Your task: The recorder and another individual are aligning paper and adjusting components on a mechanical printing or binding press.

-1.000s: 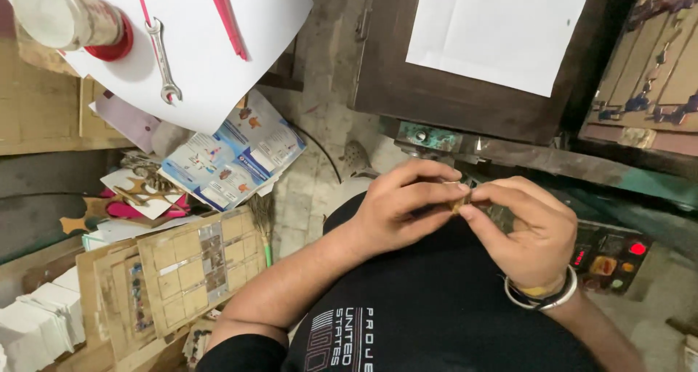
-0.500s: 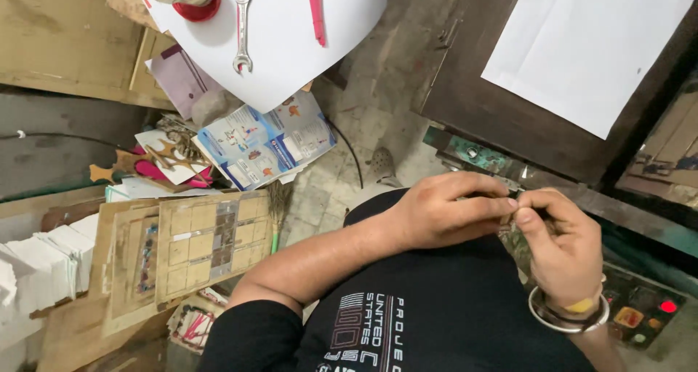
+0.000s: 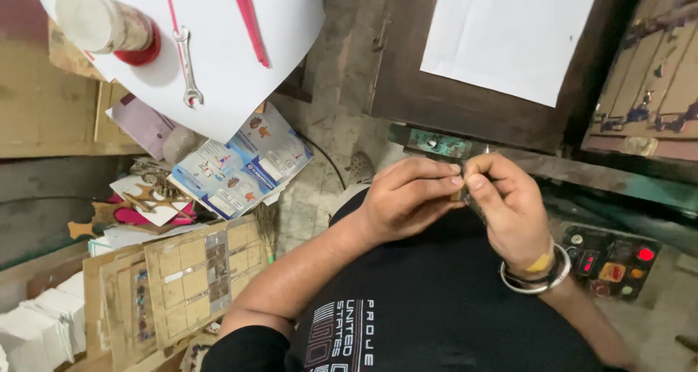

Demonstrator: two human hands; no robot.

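My left hand (image 3: 407, 197) and my right hand (image 3: 509, 208) meet in front of my chest, fingertips pinched together on a small dark piece (image 3: 465, 195) between them. The piece is mostly hidden by the fingers, so its shape is unclear. A bangle and a yellow band (image 3: 539, 270) sit on my right wrist. Below the hands is my black printed shirt (image 3: 436, 306).
A white sheet (image 3: 218, 59) at upper left carries a spanner (image 3: 185, 66), a red-based cylinder (image 3: 105, 26) and red strips. Another white sheet (image 3: 509, 30) lies on a dark wooden top. Printed leaflets (image 3: 243, 161), cut wooden boards (image 3: 178, 285) and a control box with buttons (image 3: 611, 259) surround me.
The view has swung left then back right. Both hands stay pinched together on the small piece, with the fingers shifting slightly around it.
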